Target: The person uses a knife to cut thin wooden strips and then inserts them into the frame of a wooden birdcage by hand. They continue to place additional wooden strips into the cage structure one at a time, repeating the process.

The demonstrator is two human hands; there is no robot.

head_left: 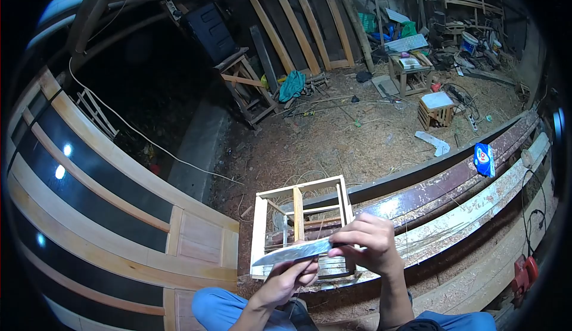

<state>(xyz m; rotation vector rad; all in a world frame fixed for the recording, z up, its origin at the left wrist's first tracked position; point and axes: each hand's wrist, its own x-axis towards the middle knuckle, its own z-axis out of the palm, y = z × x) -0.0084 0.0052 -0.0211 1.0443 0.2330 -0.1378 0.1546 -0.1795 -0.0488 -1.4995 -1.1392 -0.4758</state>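
My right hand [369,241] is closed round the handle end of a knife, whose broad, pale blade [292,252] points left. Just under the blade, my left hand [289,283] has its fingers pressed together. What it pinches is mostly hidden by the blade; a thin strip rises close to the hands. Right behind the knife stands a small unpainted wooden frame [298,212] with an upright bar in its middle. Both hands are above my lap, between my knees.
Glazed wooden door panels [202,235] lie at the left. Long boards [441,235] run to the right, with a blue packet [484,160] and a red clamp-like tool [525,277]. A slatted crate [435,110] and a small table [411,72] stand farther back on the shaving-covered floor.
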